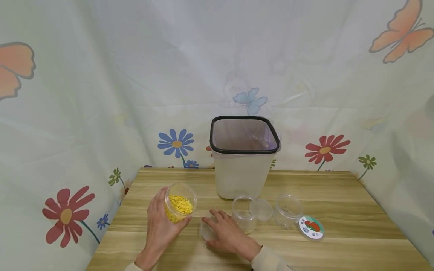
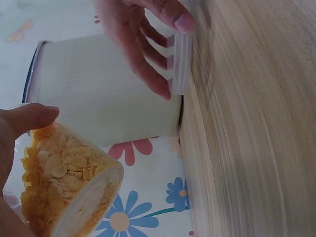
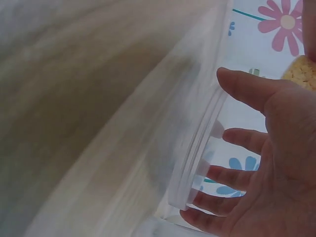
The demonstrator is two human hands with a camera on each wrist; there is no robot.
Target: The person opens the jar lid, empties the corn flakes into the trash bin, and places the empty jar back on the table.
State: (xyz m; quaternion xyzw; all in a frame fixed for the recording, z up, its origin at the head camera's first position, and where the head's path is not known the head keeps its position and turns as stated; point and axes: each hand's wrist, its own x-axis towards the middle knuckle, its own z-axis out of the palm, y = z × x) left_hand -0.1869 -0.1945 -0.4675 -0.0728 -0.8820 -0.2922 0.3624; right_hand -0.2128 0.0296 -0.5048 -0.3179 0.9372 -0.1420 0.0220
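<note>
My left hand (image 1: 158, 218) grips a clear plastic jar (image 1: 190, 190) of yellow flakes that look like cornflakes (image 2: 69, 165). The jar is lidless and leans, its mouth showing in the head view. To its right, low over the wooden table (image 1: 135, 241), my right hand (image 1: 225, 231) spreads its fingers across a translucent round lid (image 3: 195, 153). That lid lies flat, partly hidden under the hand. In the right wrist view the fingertips touch its upper face, with the thumb by its rim. Just beyond the right hand stands another clear jar (image 1: 245, 222).
A pale bin (image 1: 239, 175) with a black rim stands at the back, a bag lining it. Right of the near jar are another translucent lid (image 1: 262, 210), a further clear jar (image 1: 288, 214) and a lid with a red picture (image 1: 311, 227). A flowered curtain (image 1: 152, 75) surrounds the table.
</note>
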